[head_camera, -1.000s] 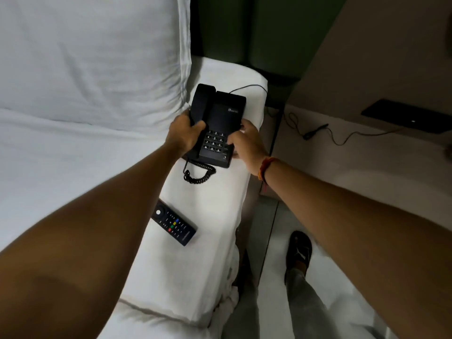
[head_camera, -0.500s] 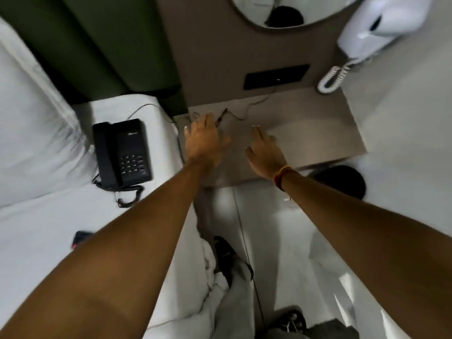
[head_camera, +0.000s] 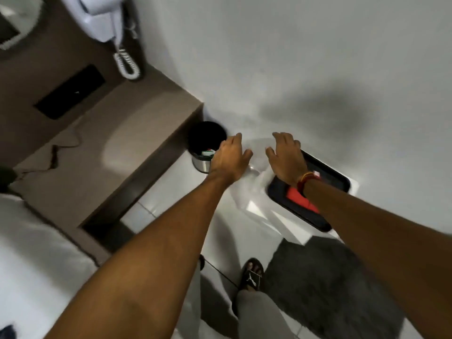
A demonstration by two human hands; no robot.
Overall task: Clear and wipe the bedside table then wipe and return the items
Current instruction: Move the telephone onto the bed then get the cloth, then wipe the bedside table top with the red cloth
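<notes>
The brown bedside table (head_camera: 127, 143) stands at the left, with only a thin black cable (head_camera: 55, 156) lying on its top. My left hand (head_camera: 231, 159) and my right hand (head_camera: 287, 159) reach out side by side to the right of the table, over the white floor by the wall. Both hands hold nothing and their fingers are spread. Under my right wrist a black tray (head_camera: 337, 178) lies on the floor with something red (head_camera: 297, 195) on it. The phone and the remote are out of view.
A small round bin (head_camera: 206, 140) with a black liner stands between the table's corner and my left hand. A white wall-mounted handset (head_camera: 102, 23) with a coiled cord hangs above the table. A dark grey rug (head_camera: 325, 285) and my sandalled foot (head_camera: 252, 276) are below. The white bed (head_camera: 31, 260) is at lower left.
I let go of the black phone on the bed, and my view swung right. Both hands passed over the bedside table and now hover beyond it, near the bin and the tray.
</notes>
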